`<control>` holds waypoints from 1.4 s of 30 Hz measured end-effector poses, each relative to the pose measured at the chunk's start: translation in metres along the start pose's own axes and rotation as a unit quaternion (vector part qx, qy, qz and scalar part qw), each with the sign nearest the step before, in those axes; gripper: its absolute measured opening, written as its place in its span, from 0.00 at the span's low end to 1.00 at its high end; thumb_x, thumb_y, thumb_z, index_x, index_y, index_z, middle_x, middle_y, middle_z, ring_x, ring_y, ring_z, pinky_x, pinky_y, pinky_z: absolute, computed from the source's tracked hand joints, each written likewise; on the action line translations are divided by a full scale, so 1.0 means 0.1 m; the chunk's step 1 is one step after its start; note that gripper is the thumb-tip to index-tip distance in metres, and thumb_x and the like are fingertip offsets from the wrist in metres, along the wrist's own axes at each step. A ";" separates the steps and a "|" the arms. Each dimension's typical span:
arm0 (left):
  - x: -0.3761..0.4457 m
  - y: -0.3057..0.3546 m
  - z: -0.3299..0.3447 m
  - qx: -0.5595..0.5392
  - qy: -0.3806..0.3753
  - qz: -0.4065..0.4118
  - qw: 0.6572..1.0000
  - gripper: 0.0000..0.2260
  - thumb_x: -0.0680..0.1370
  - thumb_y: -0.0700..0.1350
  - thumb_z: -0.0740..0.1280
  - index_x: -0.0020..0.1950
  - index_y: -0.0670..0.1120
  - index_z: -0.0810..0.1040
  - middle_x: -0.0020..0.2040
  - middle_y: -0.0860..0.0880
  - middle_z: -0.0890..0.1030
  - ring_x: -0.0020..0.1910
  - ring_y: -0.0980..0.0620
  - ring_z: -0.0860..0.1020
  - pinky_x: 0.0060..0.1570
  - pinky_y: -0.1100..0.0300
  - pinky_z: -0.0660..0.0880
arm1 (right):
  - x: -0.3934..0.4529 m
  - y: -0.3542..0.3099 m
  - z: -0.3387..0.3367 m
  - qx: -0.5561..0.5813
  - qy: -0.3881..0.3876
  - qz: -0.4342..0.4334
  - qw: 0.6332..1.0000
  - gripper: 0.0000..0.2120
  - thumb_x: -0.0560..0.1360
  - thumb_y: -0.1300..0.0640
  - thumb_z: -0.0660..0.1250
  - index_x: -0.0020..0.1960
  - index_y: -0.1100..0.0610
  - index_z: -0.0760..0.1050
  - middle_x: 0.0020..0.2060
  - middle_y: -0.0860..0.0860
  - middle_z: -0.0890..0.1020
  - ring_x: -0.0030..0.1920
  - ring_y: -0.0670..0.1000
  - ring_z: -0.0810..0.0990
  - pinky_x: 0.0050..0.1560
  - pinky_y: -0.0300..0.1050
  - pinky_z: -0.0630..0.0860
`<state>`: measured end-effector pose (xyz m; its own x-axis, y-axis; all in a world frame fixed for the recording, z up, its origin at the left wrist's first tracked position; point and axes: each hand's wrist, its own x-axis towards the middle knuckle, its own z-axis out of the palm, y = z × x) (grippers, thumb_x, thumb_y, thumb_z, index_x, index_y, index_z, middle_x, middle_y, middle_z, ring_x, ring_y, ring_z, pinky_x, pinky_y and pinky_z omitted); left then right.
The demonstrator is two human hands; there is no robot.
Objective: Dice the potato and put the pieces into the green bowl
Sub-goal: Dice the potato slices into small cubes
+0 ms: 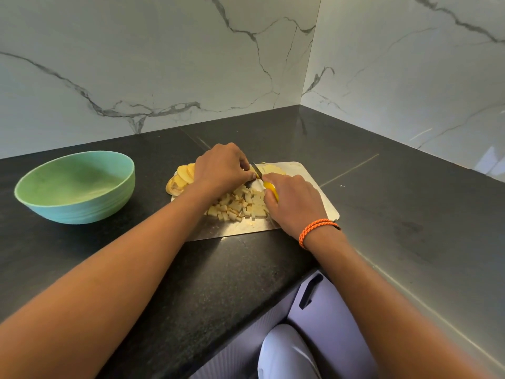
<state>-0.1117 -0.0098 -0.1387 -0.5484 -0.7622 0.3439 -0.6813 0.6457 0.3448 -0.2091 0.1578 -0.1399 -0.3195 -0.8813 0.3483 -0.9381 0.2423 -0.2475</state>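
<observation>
Black stone counter [164, 269] meets marble walls in the corner before you. Your right hand [293, 203] is wrapped round the yellow-handled knife [266, 183], blade pointing away over the steel cutting board [322, 198]. Your left hand [221, 166] curls its fingertips onto what seems a potato slice beside the blade. Diced pieces [240, 205] lie heaped between your hands; uncut potato slices [181, 177] sit behind your left hand. Left of the board stands the green bowl [76, 187].

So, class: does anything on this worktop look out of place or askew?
One thing: the fanned potato slices overhang the left edge of the metal cutting board onto the black counter. The green bowl holds nothing yet.
</observation>
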 end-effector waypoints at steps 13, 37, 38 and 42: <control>-0.08 0.08 -0.02 0.004 0.011 -0.008 1.000 0.07 0.76 0.57 0.76 0.47 0.54 0.88 0.43 0.59 0.85 0.43 0.56 0.81 0.35 0.60 0.71 | -0.29 0.12 -0.10 0.043 -0.023 0.007 0.999 0.20 0.83 0.49 0.59 0.74 0.46 0.72 0.64 0.53 0.80 0.62 0.56 0.76 0.62 0.55 0.74; -0.06 0.20 0.01 -0.026 -0.009 0.075 0.997 0.16 0.85 0.47 0.66 0.72 0.50 0.80 0.67 0.50 0.81 0.63 0.50 0.78 0.58 0.54 0.77 | 0.00 0.71 -0.15 0.178 0.066 -0.038 0.981 0.13 0.83 0.50 0.66 0.66 0.50 0.81 0.25 0.42 0.74 0.28 0.42 0.73 0.37 0.39 0.69; -0.05 0.20 0.00 -0.046 0.008 0.064 0.997 0.15 0.84 0.50 0.67 0.70 0.50 0.81 0.64 0.50 0.83 0.59 0.52 0.79 0.53 0.58 0.75 | 0.02 0.69 -0.14 0.185 0.072 -0.036 0.979 0.13 0.83 0.50 0.66 0.66 0.50 0.81 0.24 0.43 0.74 0.27 0.44 0.72 0.35 0.40 0.70; -0.02 0.17 -0.02 -0.078 0.016 0.047 0.996 0.19 0.82 0.62 0.66 0.65 0.51 0.84 0.57 0.54 0.84 0.53 0.56 0.78 0.43 0.61 0.73 | 0.04 0.65 -0.09 0.201 0.079 -0.036 0.976 0.14 0.83 0.50 0.66 0.67 0.50 0.80 0.23 0.41 0.74 0.26 0.44 0.71 0.34 0.36 0.69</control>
<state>-0.1217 0.0029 -0.1315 -0.5885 -0.6982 0.4077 -0.5432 0.7149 0.4402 -0.2722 0.1738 -0.1460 -0.3009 -0.8093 0.5045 -0.8405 -0.0249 -0.5413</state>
